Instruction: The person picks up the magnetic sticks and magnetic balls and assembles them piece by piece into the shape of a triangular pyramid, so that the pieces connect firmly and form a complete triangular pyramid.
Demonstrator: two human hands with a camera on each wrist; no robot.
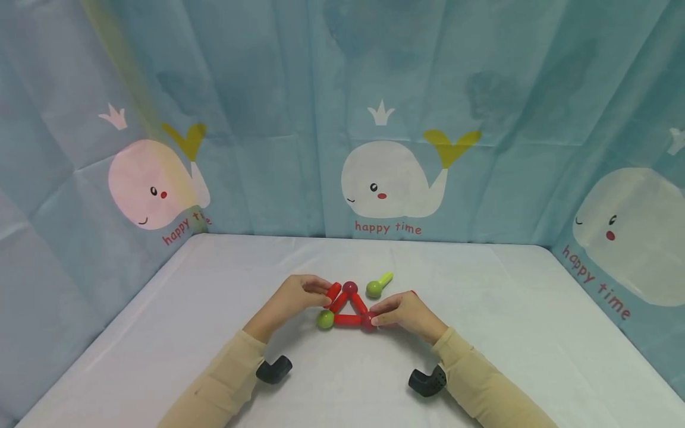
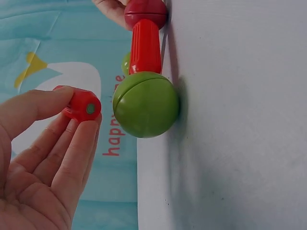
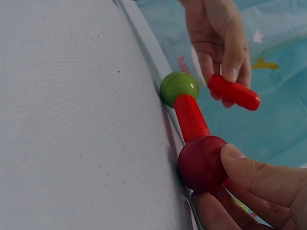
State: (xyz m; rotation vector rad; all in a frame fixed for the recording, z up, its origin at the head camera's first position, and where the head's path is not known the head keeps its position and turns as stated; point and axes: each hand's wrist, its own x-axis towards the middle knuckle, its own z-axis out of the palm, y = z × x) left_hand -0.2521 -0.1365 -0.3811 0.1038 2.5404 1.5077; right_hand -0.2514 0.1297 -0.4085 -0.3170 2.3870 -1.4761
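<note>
Beige sleeves (image 1: 216,380), red rod (image 3: 242,97) in left grip's (image 1: 299,296) pinch, crimson ball (image 3: 200,165) in right grip's (image 1: 408,312) pinch

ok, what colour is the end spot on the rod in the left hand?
Green end spot on the red rod; best seen in the left wrist view.

A red ball (image 3: 201,163) is partly hidden by the right hand (image 1: 409,313), a whale (image 1: 637,238) cropped by the head view's right edge.
</note>
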